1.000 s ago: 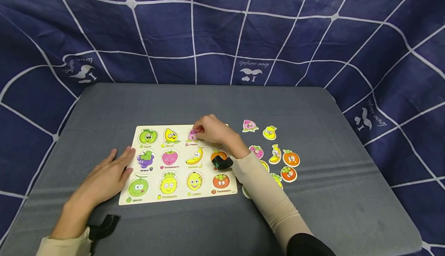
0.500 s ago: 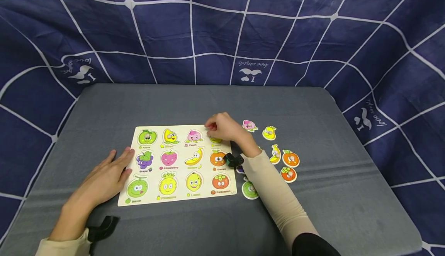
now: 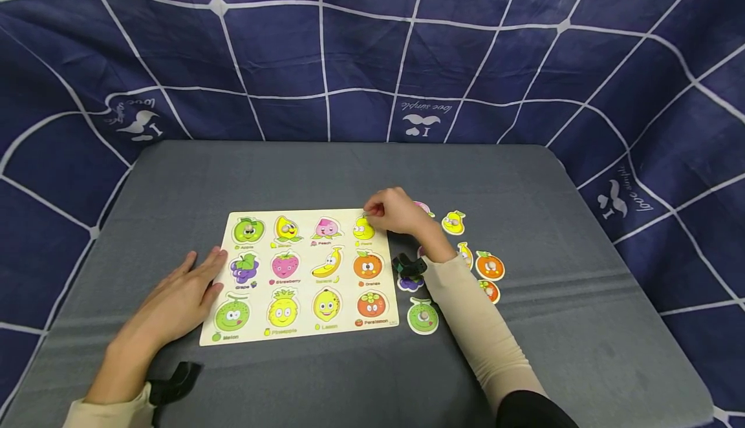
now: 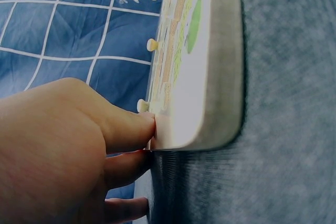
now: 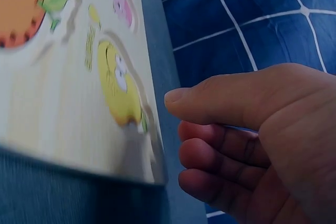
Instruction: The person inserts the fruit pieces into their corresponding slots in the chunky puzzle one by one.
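Note:
A pale fruit puzzle board lies on the grey table, with named fruit shapes in rows. My left hand rests at its left edge, fingers extended. In the left wrist view, the thumb touches the board's edge, and two small knobs stick up from the board. Over the board's top right corner, beside the pear picture, hovers my right hand. Its fingers are loosely curled. Nothing shows between thumb and fingertips in the right wrist view, where the pear recess lies just left of the thumb.
Several loose knobbed fruit pieces lie right of the board: a melon, a pear, an orange and a persimmon. My right forearm partly hides others, such as the grape piece. A blue checked cloth rises behind the table.
My right hand has moved right from the peach picture, past the pear picture, to the board's corner, uncovering both. The left hand stays in place.

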The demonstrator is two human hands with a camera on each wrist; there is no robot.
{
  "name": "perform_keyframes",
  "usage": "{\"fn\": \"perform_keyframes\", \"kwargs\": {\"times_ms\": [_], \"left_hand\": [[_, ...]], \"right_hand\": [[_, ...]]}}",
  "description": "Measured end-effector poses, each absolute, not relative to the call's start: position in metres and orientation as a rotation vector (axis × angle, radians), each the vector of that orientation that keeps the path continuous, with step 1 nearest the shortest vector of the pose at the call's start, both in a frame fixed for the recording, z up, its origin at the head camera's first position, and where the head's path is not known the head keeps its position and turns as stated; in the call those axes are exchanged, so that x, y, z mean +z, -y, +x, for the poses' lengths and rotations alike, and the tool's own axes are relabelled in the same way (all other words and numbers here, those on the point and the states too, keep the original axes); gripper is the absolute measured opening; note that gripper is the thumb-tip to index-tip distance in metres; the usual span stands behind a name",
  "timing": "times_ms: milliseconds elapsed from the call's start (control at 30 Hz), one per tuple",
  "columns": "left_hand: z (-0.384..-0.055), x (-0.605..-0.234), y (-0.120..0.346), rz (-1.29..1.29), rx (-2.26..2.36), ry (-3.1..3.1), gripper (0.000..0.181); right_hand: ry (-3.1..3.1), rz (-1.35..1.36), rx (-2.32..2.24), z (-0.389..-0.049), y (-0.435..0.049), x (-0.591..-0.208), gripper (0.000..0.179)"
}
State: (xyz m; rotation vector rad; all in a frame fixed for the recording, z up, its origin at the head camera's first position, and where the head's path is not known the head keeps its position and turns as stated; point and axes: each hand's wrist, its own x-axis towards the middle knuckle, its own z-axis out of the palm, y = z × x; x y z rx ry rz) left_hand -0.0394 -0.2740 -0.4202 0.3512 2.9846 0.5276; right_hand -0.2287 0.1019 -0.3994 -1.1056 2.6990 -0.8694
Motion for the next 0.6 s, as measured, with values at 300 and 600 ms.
{"fn": "perform_keyframes", "kwargs": {"times_ms": [300,600], "left_hand": [[-0.040,-0.420,0.273,0.344,0.537,-2.983,0.058],[-0.040,-0.421,0.274,0.344,0.544,-2.978,0.057]], "right_hand": [[-2.732,-1.034,-0.848,-0.230,-0.118,-0.395,0.010],[-2.774,-0.935,-0.872,-0.236,-0.136,-0.390,0.012]]}}
